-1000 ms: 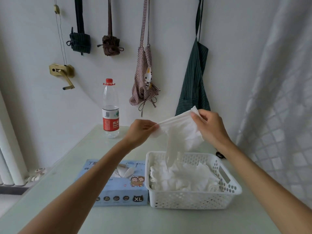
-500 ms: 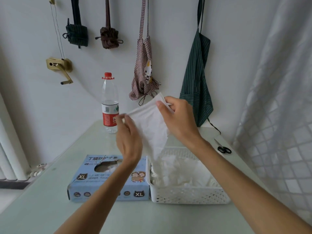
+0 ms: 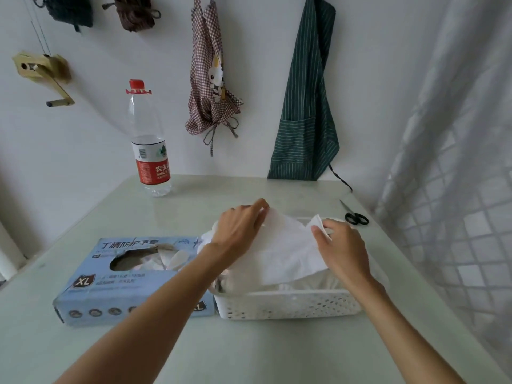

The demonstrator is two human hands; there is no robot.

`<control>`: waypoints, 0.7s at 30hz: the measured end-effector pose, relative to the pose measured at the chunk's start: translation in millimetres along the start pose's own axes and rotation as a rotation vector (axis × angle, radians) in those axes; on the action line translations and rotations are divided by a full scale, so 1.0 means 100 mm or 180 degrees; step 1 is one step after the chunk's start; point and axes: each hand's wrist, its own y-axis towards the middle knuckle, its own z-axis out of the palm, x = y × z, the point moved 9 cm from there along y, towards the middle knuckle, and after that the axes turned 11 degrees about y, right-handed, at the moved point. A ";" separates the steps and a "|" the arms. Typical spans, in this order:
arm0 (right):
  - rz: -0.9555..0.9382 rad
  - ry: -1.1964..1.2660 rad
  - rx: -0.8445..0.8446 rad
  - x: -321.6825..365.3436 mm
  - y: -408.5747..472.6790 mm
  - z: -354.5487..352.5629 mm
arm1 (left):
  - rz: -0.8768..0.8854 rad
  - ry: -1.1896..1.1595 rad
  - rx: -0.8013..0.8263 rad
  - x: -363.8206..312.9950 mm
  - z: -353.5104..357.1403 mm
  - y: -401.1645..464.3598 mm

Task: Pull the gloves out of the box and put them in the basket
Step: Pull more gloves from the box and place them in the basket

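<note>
Just right of the frame's centre, the left hand [image 3: 240, 228] and the right hand [image 3: 342, 249] each pinch an edge of one thin, white, crinkled glove [image 3: 285, 252], fingers curled onto the sheet. The glove is spread almost flat between them and lies low over the open top of the white plastic basket [image 3: 288, 304], whose straight wall is pierced with rows of small holes. More limp white gloves [image 3: 310, 282] are heaped inside, under the held one.

Touching the basket's left wall sits the light-blue cardboard glove box [image 3: 124, 275], rectangular, marked XL, with a torn oval opening on top where pale glove material shows. Both rest on a smooth, pale green table [image 3: 249, 353].

Toward the upper left stands a clear plastic water bottle [image 3: 148, 142] with a red cap and red label. Black-handled scissors [image 3: 354, 216] lie at the right edge. On the white wall hang a checked apron [image 3: 210, 79] and a green striped apron [image 3: 307, 106].
</note>
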 end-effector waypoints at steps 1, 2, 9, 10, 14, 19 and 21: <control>-0.0006 -0.0244 0.0002 -0.06 0.02 -0.02 | 0.0205 0.0205 0.0088 -0.10 0.04 0.01; -0.0031 -0.0509 0.0020 -0.08 0.03 -0.04 | 0.0398 0.0454 0.0165 -0.20 0.05 0.00; -0.0444 -0.2077 0.0443 -0.06 0.08 0.06 | 0.1369 0.1268 -0.0204 -0.53 0.15 -0.03; -0.0509 -0.2223 0.0508 -0.06 0.09 0.09 | 0.1518 0.1431 -0.0299 -0.55 0.16 -0.03; -0.0843 -0.2658 0.0656 -0.01 0.12 0.18 | 0.1657 0.1450 -0.0091 -0.56 0.18 0.01; -0.1031 -0.2294 0.0343 0.09 0.14 -0.02 | 0.0713 0.0394 0.0672 -0.14 0.02 0.08; -0.1102 -0.1583 0.0273 0.18 0.11 -0.18 | 0.0711 0.0175 0.0888 -0.03 -0.04 -0.04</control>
